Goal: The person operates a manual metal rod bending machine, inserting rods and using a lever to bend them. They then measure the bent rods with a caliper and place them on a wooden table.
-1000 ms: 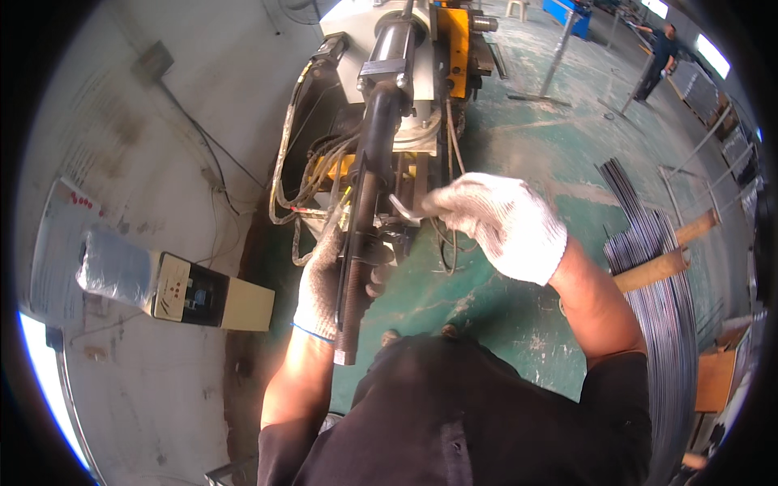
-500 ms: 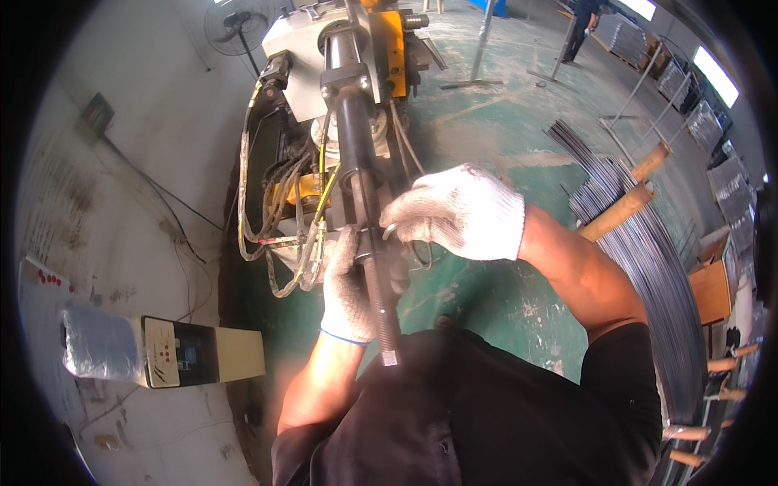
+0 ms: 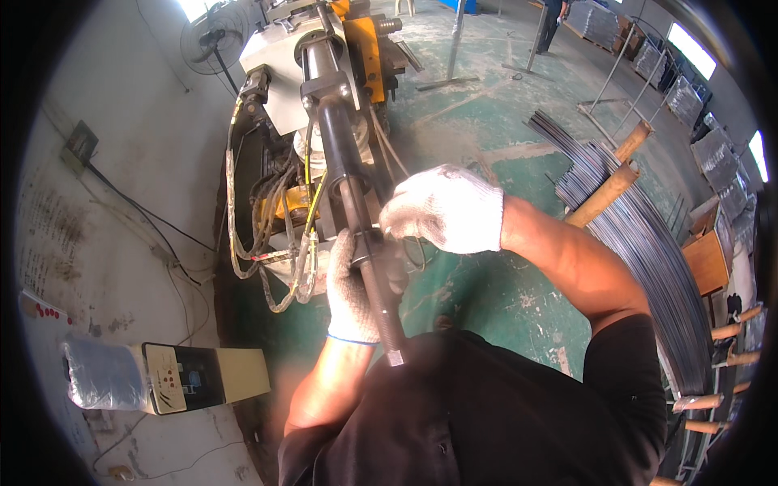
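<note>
A threaded metal rod (image 3: 382,312) runs toward me from the end of a black cylinder (image 3: 337,134) on a machine. My left hand (image 3: 348,296), in a white knit glove, is wrapped from the left and below around the rod at a dark collar (image 3: 369,245). My right hand (image 3: 446,212), also gloved, is held to the right of the collar with its fingers pinched together close to it. A small pale bit shows at those fingertips; what it is I cannot make out.
Hoses (image 3: 284,267) hang along the machine's left side. A cream control box (image 3: 243,375) stands at the lower left, by the wall. On the right, a bundle of long metal rods (image 3: 648,259) rests against wooden rollers (image 3: 604,194). A person (image 3: 553,24) stands far back.
The view has shifted slightly, so the machine sits further left and up. Both hands stay at the collar, the right one's fingertips still close to it.
</note>
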The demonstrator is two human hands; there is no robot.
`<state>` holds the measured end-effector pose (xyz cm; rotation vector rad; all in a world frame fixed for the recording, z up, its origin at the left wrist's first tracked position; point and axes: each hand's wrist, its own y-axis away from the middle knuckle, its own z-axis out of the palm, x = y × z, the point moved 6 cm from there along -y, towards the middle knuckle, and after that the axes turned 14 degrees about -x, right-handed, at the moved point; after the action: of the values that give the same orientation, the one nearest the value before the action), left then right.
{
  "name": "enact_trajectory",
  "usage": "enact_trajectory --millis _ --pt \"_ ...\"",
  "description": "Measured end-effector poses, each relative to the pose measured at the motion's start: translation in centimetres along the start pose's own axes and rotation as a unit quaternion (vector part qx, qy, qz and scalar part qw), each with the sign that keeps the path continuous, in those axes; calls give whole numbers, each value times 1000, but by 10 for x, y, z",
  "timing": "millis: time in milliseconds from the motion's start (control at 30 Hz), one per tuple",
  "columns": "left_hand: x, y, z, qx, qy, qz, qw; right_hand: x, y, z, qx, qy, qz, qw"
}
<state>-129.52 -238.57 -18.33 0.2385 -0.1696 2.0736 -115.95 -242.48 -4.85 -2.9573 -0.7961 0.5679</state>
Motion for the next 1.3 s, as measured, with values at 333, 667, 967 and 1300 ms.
enact_trajectory --millis 333,667,967,1300 --pt "1 1 -5 34 -49 24 998 2 -11 -5 22 31 -109 993" --pt "2 1 -6 25 -35 31 999 -7 -24 -21 16 139 -248 959" --pt "0 2 -5 15 -1 16 1000 42 -11 -10 -34 166 -92 981" --pt "0 -13 -7 -75 17 12 997 25 39 5 60 182 224 956"
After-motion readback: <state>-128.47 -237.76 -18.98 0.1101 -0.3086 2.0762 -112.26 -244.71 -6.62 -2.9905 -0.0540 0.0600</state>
